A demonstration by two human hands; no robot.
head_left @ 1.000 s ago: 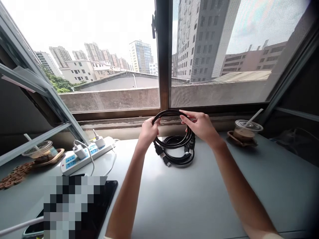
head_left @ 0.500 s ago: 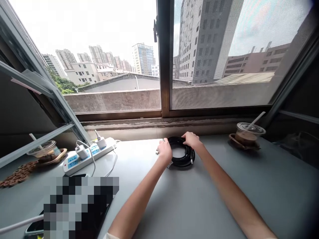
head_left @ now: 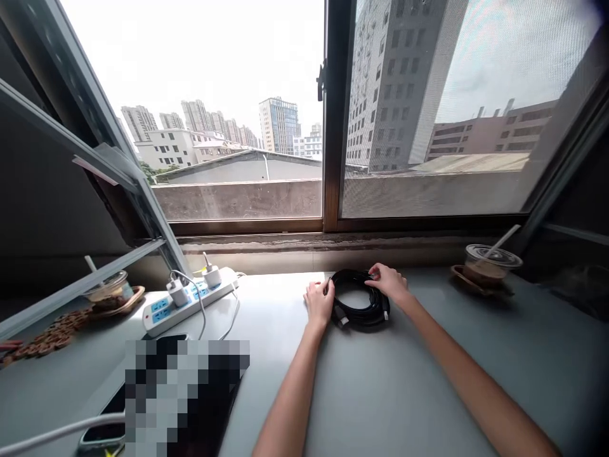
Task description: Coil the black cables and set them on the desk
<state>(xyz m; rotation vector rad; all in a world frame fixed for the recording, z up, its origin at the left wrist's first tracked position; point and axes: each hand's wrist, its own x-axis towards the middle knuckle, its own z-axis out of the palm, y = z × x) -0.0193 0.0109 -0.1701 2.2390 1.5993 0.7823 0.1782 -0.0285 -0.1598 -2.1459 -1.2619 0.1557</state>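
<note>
A coiled black cable (head_left: 364,322) lies on the grey table, wound into a ring of several loops. Two light-coloured plug ends show at the ring's front, one at the lower left and one at the right. My left hand (head_left: 320,303) is closed on the left side of the coil, thumb toward the ring's inside. At the far right of the ring, my right hand (head_left: 390,284) pinches the loops between thumb and fingers. Parts of the cable under both hands are hidden.
A white power strip (head_left: 190,301) with two plugged-in chargers sits left, before a metal frame (head_left: 157,216). Drink cups with straws stand at right (head_left: 490,263) and far left (head_left: 111,289). A pixelated dark object (head_left: 185,400) lies front left. Behind the table is a window.
The whole view has shifted, so things appear farther right. A plug end at the coil's front left now shows clearly. Both hands stay at the coil.
</note>
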